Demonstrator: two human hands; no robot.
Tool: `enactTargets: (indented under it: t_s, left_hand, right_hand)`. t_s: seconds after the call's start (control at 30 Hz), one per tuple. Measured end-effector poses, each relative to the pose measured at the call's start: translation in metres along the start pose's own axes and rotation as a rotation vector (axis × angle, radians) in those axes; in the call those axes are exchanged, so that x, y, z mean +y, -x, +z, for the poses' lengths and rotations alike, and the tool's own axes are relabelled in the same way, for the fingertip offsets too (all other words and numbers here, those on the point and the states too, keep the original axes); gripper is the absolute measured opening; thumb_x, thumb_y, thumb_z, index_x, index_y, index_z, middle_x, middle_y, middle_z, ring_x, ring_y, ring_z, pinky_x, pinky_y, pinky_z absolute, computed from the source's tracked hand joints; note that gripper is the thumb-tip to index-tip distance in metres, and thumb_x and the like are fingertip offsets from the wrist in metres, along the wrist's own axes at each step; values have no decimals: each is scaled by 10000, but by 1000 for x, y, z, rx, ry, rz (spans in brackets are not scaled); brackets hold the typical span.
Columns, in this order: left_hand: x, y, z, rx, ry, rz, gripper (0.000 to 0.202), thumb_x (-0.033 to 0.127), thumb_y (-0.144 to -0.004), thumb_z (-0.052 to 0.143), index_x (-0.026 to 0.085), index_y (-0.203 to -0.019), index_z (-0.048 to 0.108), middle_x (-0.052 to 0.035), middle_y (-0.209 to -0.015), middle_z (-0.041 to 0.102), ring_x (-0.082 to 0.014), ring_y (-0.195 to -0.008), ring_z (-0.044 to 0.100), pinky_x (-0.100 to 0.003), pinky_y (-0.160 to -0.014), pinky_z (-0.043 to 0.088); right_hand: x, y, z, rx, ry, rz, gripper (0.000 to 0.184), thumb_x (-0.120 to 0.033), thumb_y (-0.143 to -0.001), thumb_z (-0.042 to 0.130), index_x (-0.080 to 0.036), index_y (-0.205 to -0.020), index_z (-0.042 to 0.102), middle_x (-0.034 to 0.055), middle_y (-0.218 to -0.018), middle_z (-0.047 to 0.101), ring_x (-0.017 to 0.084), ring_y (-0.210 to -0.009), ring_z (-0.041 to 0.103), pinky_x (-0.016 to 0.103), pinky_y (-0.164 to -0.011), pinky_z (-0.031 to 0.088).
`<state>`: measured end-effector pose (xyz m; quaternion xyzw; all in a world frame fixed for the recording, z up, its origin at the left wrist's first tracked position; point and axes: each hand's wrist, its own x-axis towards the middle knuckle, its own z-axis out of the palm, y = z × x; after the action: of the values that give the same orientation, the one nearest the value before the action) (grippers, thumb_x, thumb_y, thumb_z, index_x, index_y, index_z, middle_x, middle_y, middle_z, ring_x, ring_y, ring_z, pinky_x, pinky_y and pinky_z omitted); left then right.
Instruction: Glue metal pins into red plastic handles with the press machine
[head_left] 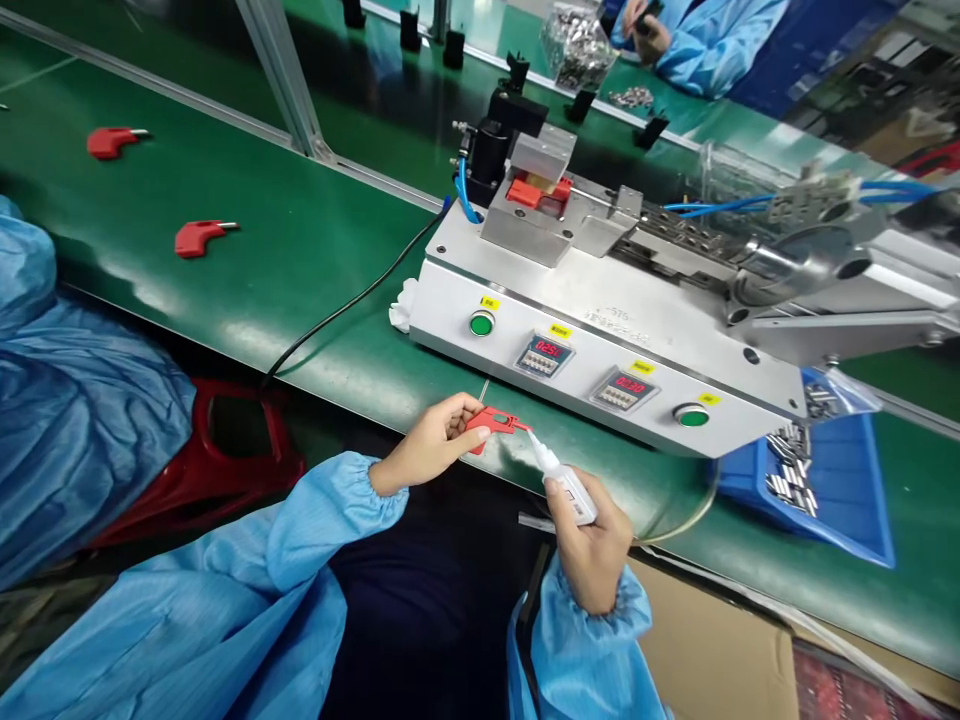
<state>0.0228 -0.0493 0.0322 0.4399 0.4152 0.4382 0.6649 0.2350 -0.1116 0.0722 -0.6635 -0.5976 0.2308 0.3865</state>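
Two-handed, over the near edge of the green worktop point(315, 250): pinching a red piece point(487, 428) between thumb and fingers of the left grip point(431, 440), with its thin metal rod pointing away from the body and its narrow red end turned to the right. Clasping a white bottle point(570, 492) in the right grip point(600, 545), tilted, nozzle aimed at that narrow end. Very close at the tip; too small to tell whether touching.

Just beyond, on the worktop: a grey-white machine point(586, 350) with a green button point(481, 322) near each end of its front and two red-lit displays point(546, 355) between. On top, toward the left, seated in a metal fixture: another red part point(529, 192). Farther left, lying well apart from both grips: two more red pieces point(196, 238), each with a metal rod pointing right. To the right, beside the machine: a blue bin point(862, 500) with metal cylinders point(791, 465) inside. Across the way: a clear bag point(577, 45) of metal parts, near a co-worker's hands point(651, 40).
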Motion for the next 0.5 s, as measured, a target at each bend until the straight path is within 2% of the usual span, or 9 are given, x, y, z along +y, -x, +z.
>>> enactTargets:
  t_s: [0.5]
  left_hand:
    - [2, 1, -1, -19, -17, -10, 310, 426, -885, 777, 169, -1014, 660, -26, -852, 707, -142, -722, 651, -250, -672, 529]
  right_hand:
    - [-1, 0, 1, -17, 23, 11, 351, -503, -953, 676, -165, -919, 762, 35, -700, 672, 166, -593, 577, 293, -571, 497]
